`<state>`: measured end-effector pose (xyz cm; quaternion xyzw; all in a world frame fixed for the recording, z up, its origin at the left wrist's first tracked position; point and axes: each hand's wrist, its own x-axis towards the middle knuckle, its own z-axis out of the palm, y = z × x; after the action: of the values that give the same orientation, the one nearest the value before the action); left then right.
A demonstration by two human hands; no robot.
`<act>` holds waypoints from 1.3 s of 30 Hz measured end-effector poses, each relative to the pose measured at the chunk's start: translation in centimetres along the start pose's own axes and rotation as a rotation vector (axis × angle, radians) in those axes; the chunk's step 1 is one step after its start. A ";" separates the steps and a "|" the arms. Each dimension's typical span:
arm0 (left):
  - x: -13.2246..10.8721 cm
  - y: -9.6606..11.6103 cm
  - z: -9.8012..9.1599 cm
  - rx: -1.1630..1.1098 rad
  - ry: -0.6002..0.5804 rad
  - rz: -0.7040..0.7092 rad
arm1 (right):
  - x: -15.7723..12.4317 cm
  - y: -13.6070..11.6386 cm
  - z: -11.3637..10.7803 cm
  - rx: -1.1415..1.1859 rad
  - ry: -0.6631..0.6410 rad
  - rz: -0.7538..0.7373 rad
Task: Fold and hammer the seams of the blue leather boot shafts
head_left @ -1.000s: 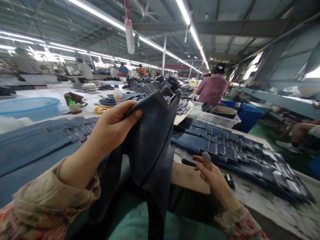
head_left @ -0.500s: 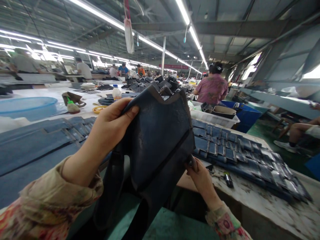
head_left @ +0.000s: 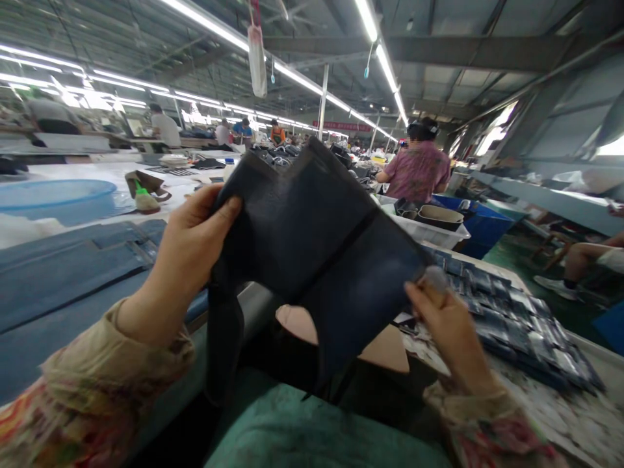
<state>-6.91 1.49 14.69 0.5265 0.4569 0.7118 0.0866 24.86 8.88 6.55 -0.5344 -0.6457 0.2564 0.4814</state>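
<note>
A dark blue leather-like piece (head_left: 312, 234), with a notched top edge and a curved cut-out below, is stretched between my hands above my lap. My left hand (head_left: 195, 240) pinches its left edge, thumb on the near face. At the right edge, my right hand (head_left: 441, 302) grips a corner, slightly smeared by motion. A narrow dark strap-like part (head_left: 224, 344) hangs below my left hand. Past my right hand lie rows of overlapping dark blue pieces (head_left: 517, 312) on the table. Larger blue pieces (head_left: 58, 279) are laid out at the left.
A blue basin (head_left: 58, 195) and a green-tipped bottle (head_left: 145, 198) stand at the left back. A white crate (head_left: 433, 234) holds dark parts behind the right-hand rows. A co-worker in a purple top (head_left: 419, 166) is beyond it. Tan flat pieces (head_left: 385, 348) lie below the held piece.
My right hand has moved up and to the right, pulling the piece out wider and flatter. My left hand has shifted slightly left with its edge.
</note>
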 end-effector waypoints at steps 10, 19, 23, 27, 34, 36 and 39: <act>-1.0 -5.7 -4.4 -0.013 0.065 -0.176 | 5.8 -12.6 -2.7 -0.303 0.086 -0.780; -9.3 -13.7 -1.9 -0.039 -0.019 -0.744 | 6.9 -9.0 0.6 -0.604 -0.307 -0.835; -12.4 -15.3 0.8 -0.079 -0.157 -1.034 | 7.8 -6.4 -0.4 -0.785 -0.445 -0.766; -13.8 -16.1 1.7 -0.068 -0.385 -1.149 | 7.0 -0.9 -2.5 -0.862 -0.535 -0.503; -12.2 -16.7 1.3 0.064 -0.228 -0.939 | 2.8 5.0 -3.8 -0.687 -0.471 -0.422; -11.9 -16.7 2.0 0.013 -0.179 -0.911 | 2.5 3.2 -3.3 -0.684 -0.411 -0.505; -12.9 -17.3 3.7 -0.066 -0.079 -1.088 | 2.6 -0.9 -2.2 -0.699 -0.358 -0.656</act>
<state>-4.47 5.57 -6.71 0.2374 0.6370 0.5579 0.4759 26.52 10.70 9.07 -0.3803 -0.8990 -0.0522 0.2108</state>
